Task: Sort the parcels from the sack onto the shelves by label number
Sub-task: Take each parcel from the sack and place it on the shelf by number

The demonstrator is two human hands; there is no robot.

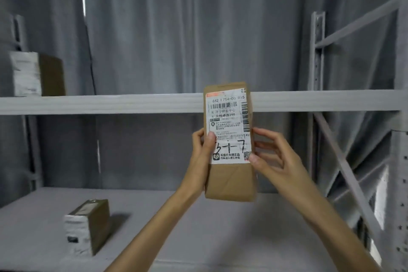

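- While both hands hold it upright in front of the shelving, the brown parcel [229, 139] faces the camera with its white label [228, 128] turned to be read; handwritten marks on the label look like "3-1-7", though the first stroke is partly behind a thumb.
- The left hand [202, 152] grips the parcel's left edge, thumb on the label and fingers curled behind it.
- The right hand [271, 157] pinches the right edge, thumb near the label's lower corner, fingers wrapped round the back.
- The parcel is in the air, level with the upper shelf [110, 104] and above the lower shelf [176, 227], touching neither.
- Two parcels seem already placed: a box on the upper shelf [37, 74] at far left, and a box on the lower shelf [87, 226] at left.
- By my judgement the task is partway: this parcel is being checked, not yet shelved.
- The sack is out of view, so how many parcels remain cannot be told.
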